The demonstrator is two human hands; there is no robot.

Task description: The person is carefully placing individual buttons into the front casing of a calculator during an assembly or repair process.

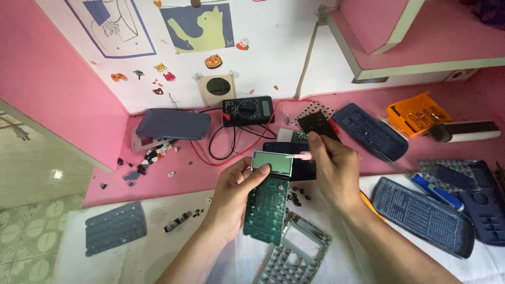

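From the head view: left hand (236, 197) has its fingers clamped around a green circuit board (266, 208) with its grey display (272, 163), held above the bench (158, 184). Right hand (334, 171) pinches a pink-tipped swab (299, 155), its tip touching the display's edge. A silver keypad frame (294, 255) lies just below; a black multimeter (247, 109) sits well behind.

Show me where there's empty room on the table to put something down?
White cloth between the grey rubber keypad and the left hand is mostly bare. Pink tabletop below the loose buttons is open too. The right side, around the dark calculator covers, is crowded.
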